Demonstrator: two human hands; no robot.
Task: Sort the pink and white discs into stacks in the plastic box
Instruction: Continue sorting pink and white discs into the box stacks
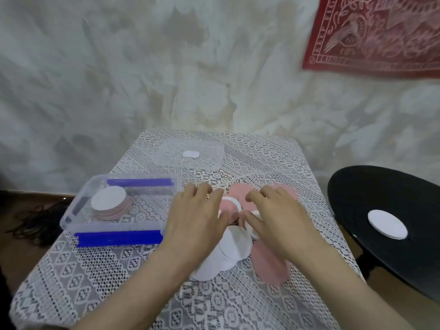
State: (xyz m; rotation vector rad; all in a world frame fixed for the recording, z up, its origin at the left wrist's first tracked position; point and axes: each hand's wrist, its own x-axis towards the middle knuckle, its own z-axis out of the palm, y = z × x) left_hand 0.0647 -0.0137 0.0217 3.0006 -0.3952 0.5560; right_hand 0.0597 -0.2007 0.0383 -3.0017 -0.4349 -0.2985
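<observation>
Fingers [205,191] of the left hand [197,219] lie spread and loosely bent, palm down, the thumb tip touching a pink disc [229,206] that rests on a white one. Those of the right hand [283,217] are likewise relaxed and spread, the thumb resting on a half-hidden white disc [256,214]. Neither hand grips anything.

Nearest the viewer, between the forearms, overlapping white discs [221,256] form a loose heap. Just beside it a large pink disc [269,263] lies partly under the right wrist. Past the fingertips two further pink discs [240,190] show, partly covered by the hands. All lie on a white lace tablecloth [95,282].

Left of the left hand, just beside it, stands the clear plastic box [71,217] with blue clips [119,237] on its long sides. Inside is one stack [123,211] of pink and white edges, topped by a white disc.

Farther back, a clear lid [209,160] lies flat, bearing a white label [190,154]. To the right, well apart from the table, a black round surface [357,191] carries a single white disc [387,223]. Behind all hangs a mottled pale wall [142,67] with a red patterned cloth [381,36].
</observation>
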